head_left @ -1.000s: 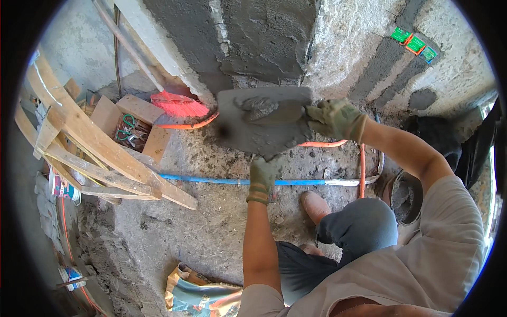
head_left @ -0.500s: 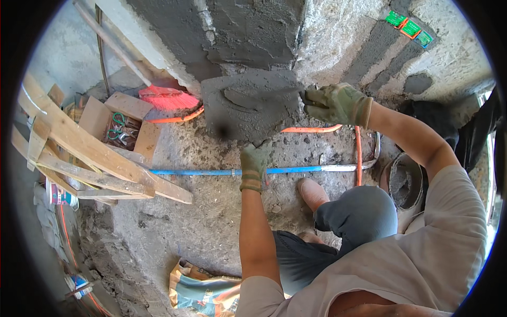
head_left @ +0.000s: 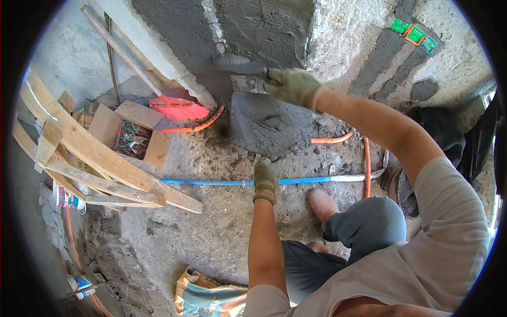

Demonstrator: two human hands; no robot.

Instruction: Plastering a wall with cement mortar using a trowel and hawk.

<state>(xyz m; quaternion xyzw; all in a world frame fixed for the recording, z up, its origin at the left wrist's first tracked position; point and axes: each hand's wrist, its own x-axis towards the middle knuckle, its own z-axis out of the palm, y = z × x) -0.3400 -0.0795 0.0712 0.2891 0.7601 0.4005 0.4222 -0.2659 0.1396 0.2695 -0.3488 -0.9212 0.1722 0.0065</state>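
Note:
My left hand [head_left: 267,174], in a greenish work glove, is closed at the near edge of a flat square mortar board [head_left: 244,119]; its grip is mostly hidden below. Wet grey mortar [head_left: 285,127] lies on the board's right part. Beyond it, my gloved right hand [head_left: 297,87] is wrapped round the handle of a plastering trowel [head_left: 240,68]. The blade, smeared by motion, points left close to the lower part of the wall [head_left: 259,26], which is coated in grey mortar. Whether the blade touches the wall, I cannot tell.
A red broom [head_left: 179,107] and a cardboard box [head_left: 103,127] stand at left, beside a wooden frame [head_left: 121,164]. A blue pipe [head_left: 211,182] and orange conduit [head_left: 367,166] cross the floor. A bucket [head_left: 407,195] is by my right knee; a sack [head_left: 211,298] lies near.
My right hand has moved left and away from me, lifting the trowel off the board toward the wall. The view has shifted slightly; my left hand still holds the board.

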